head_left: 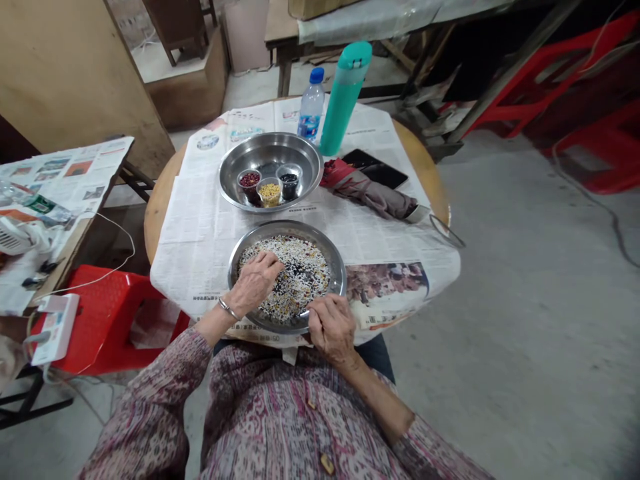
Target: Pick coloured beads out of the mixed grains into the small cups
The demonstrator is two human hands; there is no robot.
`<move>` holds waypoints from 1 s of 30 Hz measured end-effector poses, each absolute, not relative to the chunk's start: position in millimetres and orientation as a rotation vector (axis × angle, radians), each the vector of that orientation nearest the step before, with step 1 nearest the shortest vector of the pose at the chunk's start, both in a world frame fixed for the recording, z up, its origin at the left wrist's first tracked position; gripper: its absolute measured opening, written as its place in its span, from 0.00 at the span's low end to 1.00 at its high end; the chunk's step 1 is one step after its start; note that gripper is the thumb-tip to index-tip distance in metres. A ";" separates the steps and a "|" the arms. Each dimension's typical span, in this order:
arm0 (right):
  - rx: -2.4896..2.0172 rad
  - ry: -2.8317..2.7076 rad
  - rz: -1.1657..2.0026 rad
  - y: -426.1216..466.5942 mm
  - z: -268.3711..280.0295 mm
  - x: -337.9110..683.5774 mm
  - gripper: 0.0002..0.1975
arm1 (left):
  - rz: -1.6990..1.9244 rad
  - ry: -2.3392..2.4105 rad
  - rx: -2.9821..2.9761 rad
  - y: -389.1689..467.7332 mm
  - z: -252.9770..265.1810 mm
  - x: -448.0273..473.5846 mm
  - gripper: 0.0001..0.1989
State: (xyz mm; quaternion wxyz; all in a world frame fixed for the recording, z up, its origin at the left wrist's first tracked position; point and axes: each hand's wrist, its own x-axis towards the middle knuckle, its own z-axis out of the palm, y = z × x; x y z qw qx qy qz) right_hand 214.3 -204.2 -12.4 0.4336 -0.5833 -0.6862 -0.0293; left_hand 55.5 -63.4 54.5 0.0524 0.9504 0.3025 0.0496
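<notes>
A round metal plate (336, 250) at the table's near edge holds mixed grains (300, 267), mostly white and black with some yellow and dark red. My left hand (257, 283), with a bracelet on its wrist, is over the left side of the grains. Its fingers are bent together at the grains, and what is between them is hidden. Curled at the near right rim of the plate is my right hand (333, 327), its fingers closed on that rim. Just beyond stands a larger metal basin (230, 167) holding clear cups of red beans (249, 179), yellow grains (270, 191) and black beans (289, 180).
Newspaper (195, 220) covers the round table. Behind the basin stand a water bottle (312, 107) and a teal bottle (345, 100). A folded umbrella (370, 190) and a dark phone (377, 170) lie at right. A red stool (105, 327) with a power strip (56, 330) is at left.
</notes>
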 end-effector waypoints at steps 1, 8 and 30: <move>-1.450 -1.706 -0.075 -204.2 -12.2 214.3 0.07 | 0.143 0.938 2.884 -62.1 53.8 55.1 0.11; -1.452 -1.704 -0.064 -204.3 -11.5 214.0 0.07 | 0.189 1.044 2.841 -47.4 50.2 49.4 0.12; -1.447 -1.705 -0.085 -204.0 -12.2 213.6 0.07 | 0.308 1.285 2.769 -40.0 50.4 64.6 0.10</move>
